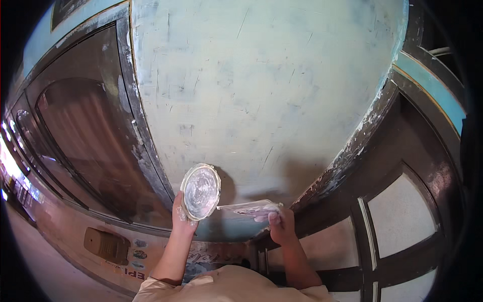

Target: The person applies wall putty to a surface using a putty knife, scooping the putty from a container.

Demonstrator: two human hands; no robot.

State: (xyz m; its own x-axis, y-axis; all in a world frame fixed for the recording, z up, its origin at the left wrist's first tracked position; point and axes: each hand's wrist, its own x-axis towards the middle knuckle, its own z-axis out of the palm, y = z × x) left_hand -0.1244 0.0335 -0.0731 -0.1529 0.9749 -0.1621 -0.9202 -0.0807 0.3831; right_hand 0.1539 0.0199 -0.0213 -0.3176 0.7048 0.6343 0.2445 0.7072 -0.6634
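My left hand point(179, 217) is closed on the edge of a round, shallow lid point(201, 192), whose inside is smeared with whitish putty and tilted up toward me. In my right hand point(283, 227) is a wide, flat putty knife point(249, 207), held almost level, its blade coated in pale paste. The blade's left end comes close to the lid's right rim; whether they touch I cannot tell. White paste also marks my fingers. Both hands are in front of the lower part of a pale green wall point(261, 95) with grey patches and dark scratches.
To the left is a dark wooden door point(93, 126) with a paint-spattered frame point(132, 100). A dark panelled door point(402, 216) with light panels stands on the right. Low at left are a brown plastic object point(106, 245) and a printed sheet point(151, 251).
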